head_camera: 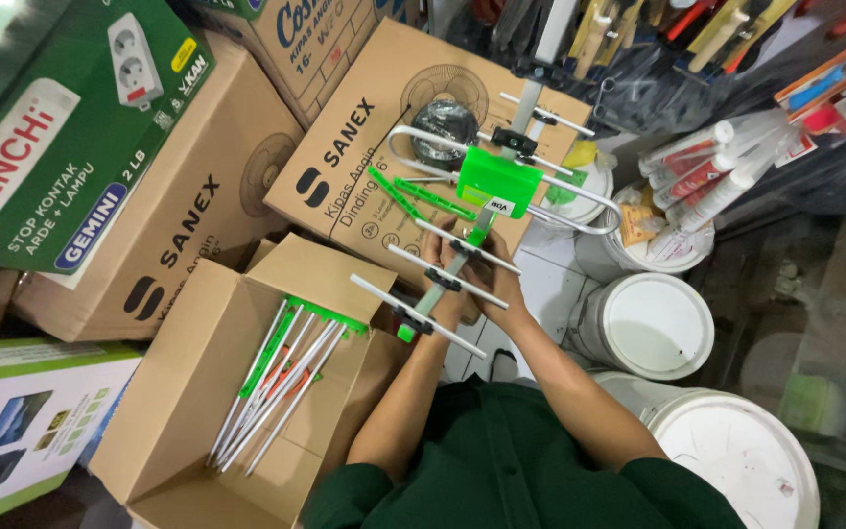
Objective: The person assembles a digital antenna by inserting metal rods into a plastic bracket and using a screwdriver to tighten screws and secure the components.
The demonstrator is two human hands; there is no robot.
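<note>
Holding the antenna point(477, 211) over the open cardboard box point(183, 411), you are gripping its central boom with both hands. Your left hand point(440, 257) is closing its grip around the boom on the box side, and your right hand point(494, 276) is clenching the same boom just beside it, so the two hands are nearly touching. The antenna is pointing away from you, its green plastic housing point(498, 181) and looped metal element point(413, 137) hanging above the closed fan carton point(364, 147).

You are carrying all the weight at the near end of the boom. In my judgement, the far end is acting as a lever: if either grip is loosening, the housing is likely to dip onto the carton and bend the loop.

The thin cross rods point(418, 318) are sticking out on both sides of your fingers. Twisting the boom is likely to be catching a rod against the box flap point(320, 269) or your forearm, and bending it.

Loose metal rods with green fittings point(276, 377) are lying in the open box, close to your left elbow. A careless swing is risking knocking them out of order.

White lidded buckets point(653, 323) are standing on the floor to your right, near your right arm, and tubes of sealant point(697, 171) are leaning over one of them; a sideways sweep of the antenna could be tipping those.
</note>
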